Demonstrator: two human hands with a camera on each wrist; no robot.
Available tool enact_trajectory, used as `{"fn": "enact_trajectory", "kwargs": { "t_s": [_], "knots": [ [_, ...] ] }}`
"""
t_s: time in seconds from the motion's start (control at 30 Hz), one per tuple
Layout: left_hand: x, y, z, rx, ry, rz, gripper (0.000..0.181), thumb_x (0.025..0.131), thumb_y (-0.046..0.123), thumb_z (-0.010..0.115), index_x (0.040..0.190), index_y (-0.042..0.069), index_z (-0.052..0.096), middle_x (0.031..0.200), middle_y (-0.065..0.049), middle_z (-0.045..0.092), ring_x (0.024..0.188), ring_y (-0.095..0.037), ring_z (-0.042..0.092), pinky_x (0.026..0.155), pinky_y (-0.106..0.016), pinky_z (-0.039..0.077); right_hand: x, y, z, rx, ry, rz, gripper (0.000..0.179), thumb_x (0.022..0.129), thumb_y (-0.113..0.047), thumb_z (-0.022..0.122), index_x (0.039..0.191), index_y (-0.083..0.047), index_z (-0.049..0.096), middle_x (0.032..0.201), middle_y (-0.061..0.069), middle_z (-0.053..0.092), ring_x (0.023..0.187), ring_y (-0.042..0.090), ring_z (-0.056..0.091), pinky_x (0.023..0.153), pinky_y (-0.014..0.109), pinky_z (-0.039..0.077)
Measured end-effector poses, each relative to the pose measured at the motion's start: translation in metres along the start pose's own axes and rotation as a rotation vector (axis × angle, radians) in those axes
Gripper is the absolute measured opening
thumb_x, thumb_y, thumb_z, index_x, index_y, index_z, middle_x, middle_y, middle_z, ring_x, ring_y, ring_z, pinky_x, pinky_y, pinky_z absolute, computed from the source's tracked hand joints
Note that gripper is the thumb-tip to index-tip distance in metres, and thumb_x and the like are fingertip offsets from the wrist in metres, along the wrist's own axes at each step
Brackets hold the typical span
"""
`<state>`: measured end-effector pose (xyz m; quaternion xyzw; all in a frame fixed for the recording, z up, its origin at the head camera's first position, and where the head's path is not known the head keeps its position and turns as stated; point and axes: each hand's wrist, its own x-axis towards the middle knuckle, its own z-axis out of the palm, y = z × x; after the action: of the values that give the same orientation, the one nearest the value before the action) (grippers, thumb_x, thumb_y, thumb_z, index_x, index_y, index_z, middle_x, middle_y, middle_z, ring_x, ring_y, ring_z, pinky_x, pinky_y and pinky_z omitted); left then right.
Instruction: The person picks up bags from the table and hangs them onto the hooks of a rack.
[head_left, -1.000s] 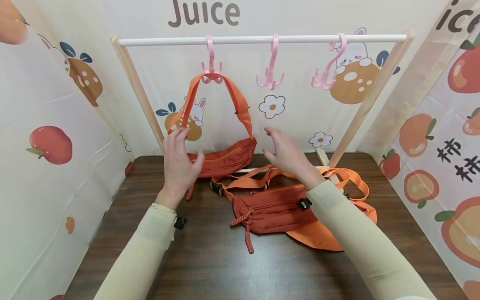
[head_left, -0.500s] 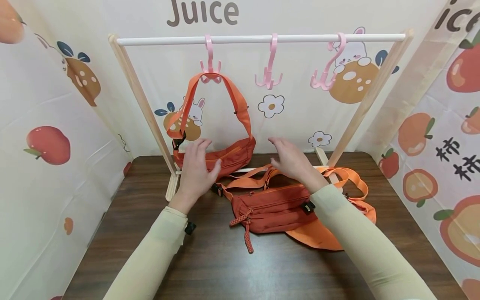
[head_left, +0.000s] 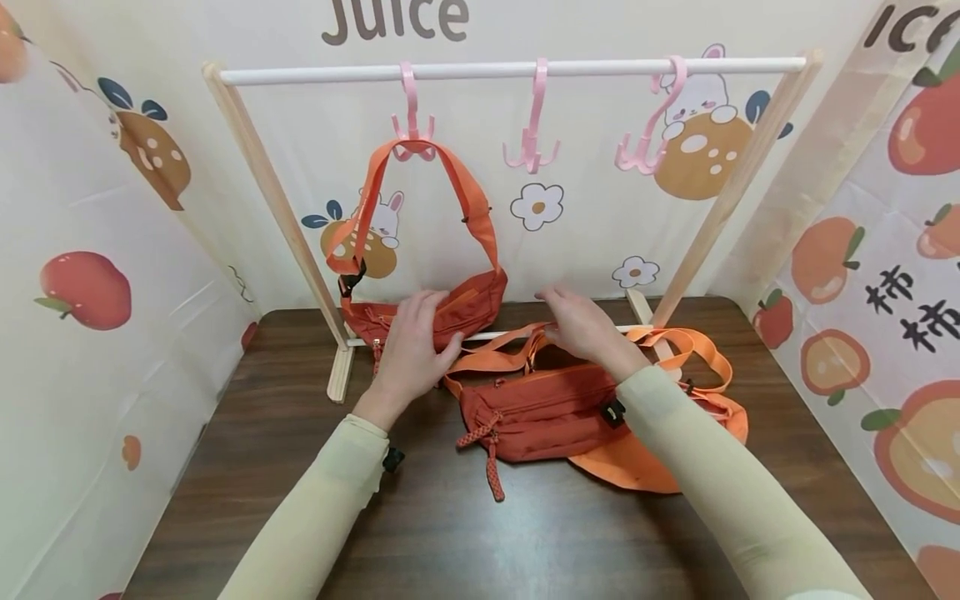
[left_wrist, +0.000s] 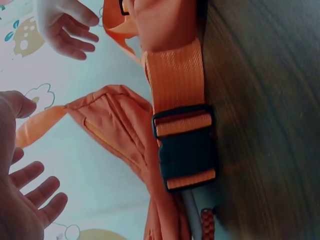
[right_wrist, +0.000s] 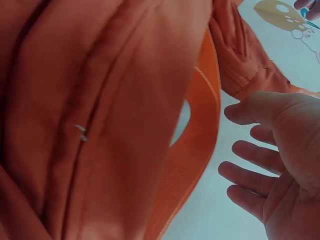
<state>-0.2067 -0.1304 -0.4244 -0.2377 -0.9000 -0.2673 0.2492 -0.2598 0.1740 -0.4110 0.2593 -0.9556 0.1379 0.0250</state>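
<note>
A rust-red waist bag (head_left: 472, 310) hangs by its orange strap (head_left: 471, 196) from the leftmost pink hook (head_left: 412, 125). In front of it my left hand (head_left: 412, 350) hovers, fingers spread and holding nothing. A second rust-red waist bag (head_left: 536, 417) lies on the table, its orange straps loosely looped behind it. Over those straps is my right hand (head_left: 588, 329), and the right wrist view shows its fingers (right_wrist: 255, 160) relaxed and apart from the cloth. The left wrist view shows a black buckle (left_wrist: 187, 150) on an orange strap close up.
A rack with a white bar (head_left: 480, 70) and wooden legs (head_left: 273, 196) spans the table's back. Two more pink hooks (head_left: 531, 125) hang from it, without bags. Orange fabric (head_left: 630, 467) sticks out beneath the lying bag. Dark wooden tabletop (head_left: 465, 542) extends in front.
My left hand has moved right and down, away from the left end of the hanging bag. My right hand has come slightly lower, toward the lying bag's straps. The view has tilted slightly.
</note>
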Motion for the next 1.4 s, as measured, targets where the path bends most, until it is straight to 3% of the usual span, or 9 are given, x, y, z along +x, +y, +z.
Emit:
{"fn": "enact_trajectory", "kwargs": {
  "t_s": [0.27,0.7,1.1,1.4],
  "knots": [
    [-0.001,0.003,0.008,0.002,-0.06,-0.014,0.064,0.096,0.029,0.078,0.147,0.002,0.053,0.144,-0.017,0.055,0.132,-0.037,0.05,0.112,-0.054,0.041,0.006,0.008,0.01,-0.055,-0.035,-0.021,0.05,0.094,-0.01,0.079,0.139,0.002,0.062,0.127,0.019,0.066,0.113,0.037,0.066,0.098,0.051,0.053],
    [-0.003,0.009,0.018,-0.03,-0.2,-0.052,0.062,0.097,0.03,0.077,0.149,0.006,0.053,0.146,-0.012,0.056,0.133,-0.034,0.052,0.114,-0.054,0.041,0.024,0.007,0.02,-0.103,-0.119,-0.012,0.037,0.098,-0.007,0.072,0.133,0.0,0.068,0.128,0.018,0.069,0.117,0.037,0.066,0.1,0.051,0.053],
    [-0.006,0.015,0.025,-0.043,-0.251,-0.056,0.059,0.099,0.032,0.075,0.148,0.006,0.053,0.142,-0.011,0.057,0.131,-0.034,0.053,0.109,-0.055,0.044,0.027,0.007,0.029,-0.154,-0.173,0.002,0.021,0.105,-0.013,0.066,0.123,-0.008,0.075,0.118,0.013,0.069,0.106,0.033,0.067,0.091,0.049,0.056],
    [-0.008,0.013,0.03,-0.02,-0.273,-0.053,0.061,0.099,0.035,0.076,0.149,0.008,0.053,0.141,-0.009,0.057,0.13,-0.031,0.053,0.109,-0.053,0.045,0.023,0.008,0.026,-0.117,-0.143,0.022,0.012,0.104,-0.014,0.067,0.114,-0.008,0.065,0.106,0.009,0.07,0.095,0.03,0.069,0.085,0.047,0.057]
  ]
}}
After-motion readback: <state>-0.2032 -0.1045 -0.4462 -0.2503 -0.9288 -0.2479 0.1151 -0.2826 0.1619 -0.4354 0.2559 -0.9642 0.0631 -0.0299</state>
